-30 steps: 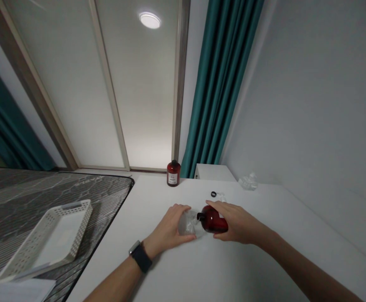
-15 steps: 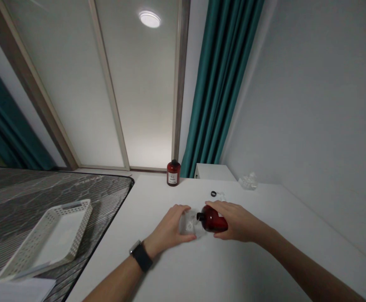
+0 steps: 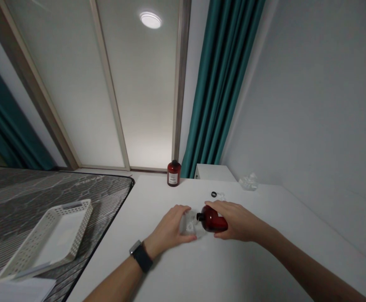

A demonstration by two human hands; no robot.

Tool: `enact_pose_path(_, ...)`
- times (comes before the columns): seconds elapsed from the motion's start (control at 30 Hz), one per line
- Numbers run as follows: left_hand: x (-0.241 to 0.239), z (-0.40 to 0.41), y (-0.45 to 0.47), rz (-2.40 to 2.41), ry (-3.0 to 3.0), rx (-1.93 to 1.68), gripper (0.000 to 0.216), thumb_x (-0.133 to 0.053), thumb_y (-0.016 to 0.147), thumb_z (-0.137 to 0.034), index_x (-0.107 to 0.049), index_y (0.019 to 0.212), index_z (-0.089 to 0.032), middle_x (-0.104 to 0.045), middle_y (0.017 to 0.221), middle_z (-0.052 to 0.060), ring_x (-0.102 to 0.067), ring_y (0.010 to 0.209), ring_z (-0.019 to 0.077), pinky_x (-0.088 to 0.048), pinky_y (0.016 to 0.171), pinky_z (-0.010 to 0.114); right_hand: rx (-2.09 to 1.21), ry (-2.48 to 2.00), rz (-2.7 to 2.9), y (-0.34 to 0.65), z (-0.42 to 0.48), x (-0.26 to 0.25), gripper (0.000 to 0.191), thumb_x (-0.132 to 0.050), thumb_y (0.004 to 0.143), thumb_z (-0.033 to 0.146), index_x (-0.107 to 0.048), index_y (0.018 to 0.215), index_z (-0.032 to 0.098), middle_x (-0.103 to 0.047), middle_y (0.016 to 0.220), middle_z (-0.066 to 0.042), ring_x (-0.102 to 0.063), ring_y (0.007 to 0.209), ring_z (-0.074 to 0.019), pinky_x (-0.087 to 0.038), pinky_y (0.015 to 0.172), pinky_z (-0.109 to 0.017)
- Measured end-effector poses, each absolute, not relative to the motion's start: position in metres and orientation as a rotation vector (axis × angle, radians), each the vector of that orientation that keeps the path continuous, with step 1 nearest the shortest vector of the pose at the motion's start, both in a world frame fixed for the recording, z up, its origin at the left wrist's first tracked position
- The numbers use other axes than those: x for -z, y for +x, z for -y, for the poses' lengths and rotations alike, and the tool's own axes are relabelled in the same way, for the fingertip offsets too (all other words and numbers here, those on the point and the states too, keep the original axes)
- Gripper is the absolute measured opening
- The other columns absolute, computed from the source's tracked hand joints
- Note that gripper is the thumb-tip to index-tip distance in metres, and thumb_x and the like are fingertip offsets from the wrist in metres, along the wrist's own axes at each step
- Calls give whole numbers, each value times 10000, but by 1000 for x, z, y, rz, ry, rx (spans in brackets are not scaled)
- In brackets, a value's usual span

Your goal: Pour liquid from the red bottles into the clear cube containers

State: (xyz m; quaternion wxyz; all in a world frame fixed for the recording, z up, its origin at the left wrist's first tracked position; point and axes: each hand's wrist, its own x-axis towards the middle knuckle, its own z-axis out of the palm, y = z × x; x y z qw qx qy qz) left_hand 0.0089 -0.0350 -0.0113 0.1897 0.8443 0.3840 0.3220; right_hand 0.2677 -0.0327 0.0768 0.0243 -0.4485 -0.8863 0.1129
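My right hand (image 3: 229,220) is wrapped round a dark red bottle (image 3: 211,221), tipped on its side with its uncapped black neck pointing left. That neck is at the mouth of a clear container (image 3: 189,223), which my left hand (image 3: 174,226) grips from the left with thumb and fingers. Whether liquid is flowing cannot be made out. Behind my right hand a small black cap (image 3: 214,194) lies on the white table (image 3: 183,268), beside a small clear piece (image 3: 221,196). A second red bottle (image 3: 173,173), labelled and capped, stands upright at the far edge.
A crumpled clear plastic item (image 3: 248,181) sits at the back right near the wall. To the left, a white perforated basket (image 3: 81,235) rests on a grey patterned surface (image 3: 107,188) beside white paper (image 3: 22,287). A white cabinet (image 3: 214,171) stands beyond the table.
Both hands, the tilted bottle and the clear container hold nearly the same positions. Only a very slight shift of the whole view shows.
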Motion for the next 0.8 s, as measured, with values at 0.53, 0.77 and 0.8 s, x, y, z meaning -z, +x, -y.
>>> enact_pose_path(0.53, 13, 35, 10, -1060, 2345, -931, 734, -868, 676, -279, -458, 1280, -206, -603, 1198, 96, -592, 1107, 286, -513, 960, 459, -297, -1329, 2750, 270, 29, -74, 854, -785, 694, 367, -438, 1462, 233, -574, 1428, -131, -554, 1280, -350, -449, 1042, -478)
enact_pose_path(0.77, 14, 34, 10, -1061, 2365, -930, 733, -863, 682, -288, -452, 1284, -205, -605, 1195, 96, -592, 1102, 285, -512, 955, 455, -294, -1337, 2773, 269, 29, -76, 849, -779, 707, 374, -431, 1467, 223, -574, 1428, -128, -562, 1265, -350, -457, 1024, -472)
enact_pose_path(0.8, 14, 34, 10, -1067, 2370, -929, 737, -864, 681, -291, -451, 1286, -207, -603, 1201, 98, -588, 1105, 288, -507, 959, 459, -294, -1334, 2770, 270, 29, -75, 848, -778, 707, 377, -433, 1466, 222, -577, 1424, -127, -564, 1262, -350, -459, 1020, -471)
